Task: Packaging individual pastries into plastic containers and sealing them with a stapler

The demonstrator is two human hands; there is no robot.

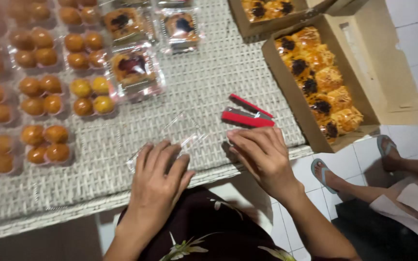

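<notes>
Clear box (170, 140): left hand (158, 176) flat on it; right hand (260, 152) loose, empty, near stapler (246, 115). Press lid evenly.

A pale woven counter (209, 82) carries everything; on its left lie rows of clear packs of round golden pastries (44, 96); toward the back sit clear packs of dark-topped pastries (134, 67); near the front edge lies an empty clear plastic tray (180, 137) and beside it a red stapler (246, 115); on the right rest two open cardboard boxes (286, 92) filled with pastries.
</notes>
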